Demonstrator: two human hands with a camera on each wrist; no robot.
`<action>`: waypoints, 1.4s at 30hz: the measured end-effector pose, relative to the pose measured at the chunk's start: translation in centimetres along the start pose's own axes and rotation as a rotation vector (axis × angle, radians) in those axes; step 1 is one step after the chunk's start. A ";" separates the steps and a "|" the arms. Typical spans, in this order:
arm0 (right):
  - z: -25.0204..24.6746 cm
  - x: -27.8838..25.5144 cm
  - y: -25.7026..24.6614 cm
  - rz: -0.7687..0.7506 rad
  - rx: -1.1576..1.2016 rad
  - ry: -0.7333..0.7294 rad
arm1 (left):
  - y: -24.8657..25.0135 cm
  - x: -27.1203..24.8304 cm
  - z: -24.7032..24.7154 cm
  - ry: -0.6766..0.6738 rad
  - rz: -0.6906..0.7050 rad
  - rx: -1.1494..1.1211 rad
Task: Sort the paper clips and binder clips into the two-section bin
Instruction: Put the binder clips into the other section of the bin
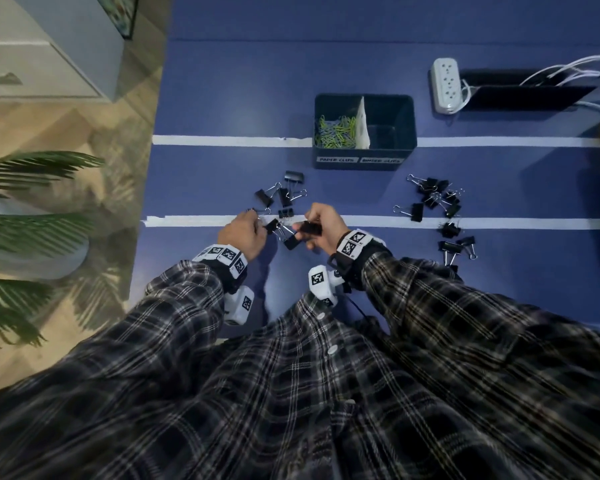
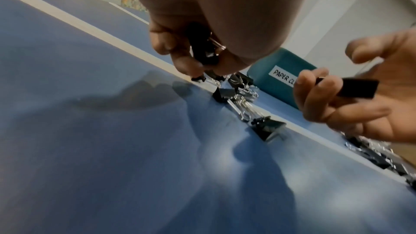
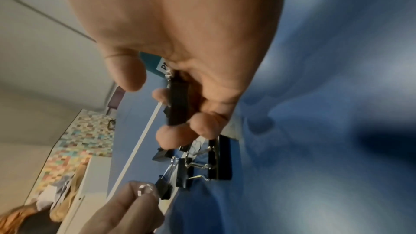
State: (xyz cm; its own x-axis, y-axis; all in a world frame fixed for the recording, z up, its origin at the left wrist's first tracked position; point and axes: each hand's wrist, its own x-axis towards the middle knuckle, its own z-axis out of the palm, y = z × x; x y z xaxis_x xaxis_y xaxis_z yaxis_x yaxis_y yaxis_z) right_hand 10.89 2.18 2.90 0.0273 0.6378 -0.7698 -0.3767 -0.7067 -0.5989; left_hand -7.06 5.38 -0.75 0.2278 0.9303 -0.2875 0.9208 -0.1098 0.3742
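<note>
A dark two-section bin (image 1: 363, 157) stands on the blue mat, labelled for paper clips and binder clips. Its left section holds green and grey paper clips (image 1: 335, 131); the right section looks dark. Black binder clips (image 1: 284, 197) lie scattered in front of the bin at the left, and another group (image 1: 437, 199) lies at the right. My left hand (image 1: 245, 230) grips binder clips (image 2: 203, 51) in its curled fingers just above the left cluster. My right hand (image 1: 321, 225) holds a large black binder clip (image 3: 178, 102) in curled fingers, close beside the left hand.
A white power strip (image 1: 445, 84) with cables and a black tray (image 1: 523, 95) lie at the back right. White tape lines (image 1: 222, 140) cross the mat. A potted plant (image 1: 32, 202) and a cabinet (image 1: 49, 46) stand left of the mat on wooden floor.
</note>
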 end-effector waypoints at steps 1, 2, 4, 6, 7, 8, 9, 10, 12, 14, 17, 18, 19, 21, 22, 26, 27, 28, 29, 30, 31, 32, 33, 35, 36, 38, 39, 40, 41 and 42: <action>0.0 0.1 -0.2 -0.003 -0.035 0.005 | 0.0 0.0 0.1 -0.038 0.020 0.024; 0.0 0.1 -0.3 -0.005 -0.098 0.015 | 0.0 -0.1 0.2 -0.070 0.036 0.050; -0.3 0.3 -0.3 -0.053 -0.378 0.024 | 0.2 -0.5 0.3 -0.116 0.061 0.102; -0.5 0.7 0.0 -0.179 -0.778 0.025 | 0.3 -1.0 0.8 -0.160 0.088 0.133; -0.7 1.0 0.2 -0.248 -0.973 0.029 | 0.2 -1.2 1.1 -0.180 0.093 0.149; -0.7 1.0 0.3 -0.314 -1.145 0.037 | 0.2 -1.4 1.2 -0.189 0.098 0.164; -0.8 1.1 0.4 -0.370 -1.268 0.048 | 0.2 -1.6 1.4 -0.184 0.108 0.175; -0.7 1.0 0.5 -0.417 -1.341 0.049 | 0.2 -1.7 1.4 -0.175 0.120 0.184; -0.5 1.0 0.9 -0.469 -1.447 0.017 | 0.3 -1.9 1.4 -0.168 0.146 0.197; -0.3 1.4 1.4 -0.488 -1.545 -0.017 | 0.6 -2.1 1.2 -0.176 0.203 0.218; -0.6 1.9 1.7 -0.457 -1.584 -0.017 | 1.3 -2.2 1.1 -0.180 0.281 0.292; -0.8 2.0 1.6 -0.460 -1.583 -0.016 | 1.6 -2.1 1.1 -0.176 0.287 0.305; -1.1 2.0 1.6 -0.458 -1.594 -0.015 | 1.7 -2.1 1.1 -0.174 0.278 0.311; -1.9 1.9 1.4 -0.448 -1.608 -0.008 | 1.6 -1.7 1.4 -0.180 0.241 0.321; -2.3 1.8 1.3 -0.446 -1.604 -0.003 | 1.4 -1.7 1.5 -0.190 0.222 0.316; -4.2 1.7 1.3 -0.450 -1.598 -0.004 | 0.6 -1.8 1.1 -0.207 0.149 0.206; -4.5 1.6 1.3 -0.449 -1.597 -0.011 | 0.4 -1.9 0.9 -0.216 0.133 0.174; -4.8 1.6 1.3 -0.449 -1.596 -0.015 | 0.1 -1.9 0.8 -0.230 0.120 0.150; -5.0 1.6 1.3 -0.451 -1.599 -0.019 | -0.1 -1.9 0.7 -0.255 0.110 0.143; -5.0 1.5 1.4 -0.455 -1.603 -0.019 | -0.4 -1.9 0.6 -0.285 0.104 0.150; -4.9 1.4 1.4 -0.456 -1.608 -0.004 | -0.5 -1.9 0.5 -0.313 0.102 0.159; -4.8 1.4 1.5 -0.446 -1.597 0.015 | -0.6 -2.1 0.4 -0.331 0.099 0.155; -4.7 1.4 1.6 -0.414 -1.579 0.038 | -0.7 -2.4 0.3 -0.338 0.088 0.133; -4.7 1.6 1.7 -0.364 -1.512 0.088 | -0.6 -3.0 0.2 -0.290 0.044 0.060; -4.7 1.7 1.6 -0.361 -1.451 0.124 | -0.7 -3.2 0.0 -0.247 0.014 0.031; -4.6 2.0 1.1 -0.333 -1.312 0.175 | -1.0 -3.3 -0.6 -0.158 -0.024 -0.068; -4.5 2.1 0.6 -0.309 -1.237 0.173 | -1.2 -3.1 -1.0 -0.131 -0.023 -0.133; -4.3 2.2 0.2 -0.279 -1.157 0.155 | -1.5 -2.8 -1.4 -0.116 -0.021 -0.183; -3.9 2.2 -0.3 -0.266 -1.102 0.144 | -1.7 -2.3 -1.7 -0.093 -0.014 -0.216; -3.4 2.4 -0.9 -0.270 -1.072 0.143 | -1.8 -1.6 -1.9 -0.062 -0.013 -0.235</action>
State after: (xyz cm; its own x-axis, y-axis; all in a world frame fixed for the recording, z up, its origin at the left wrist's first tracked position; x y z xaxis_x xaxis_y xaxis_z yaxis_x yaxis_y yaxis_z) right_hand 14.47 3.28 0.88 0.1197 0.8180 -0.5627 0.6505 -0.4928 -0.5780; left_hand -9.74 4.73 0.75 0.2421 0.9071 -0.3445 0.8267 -0.0069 0.5627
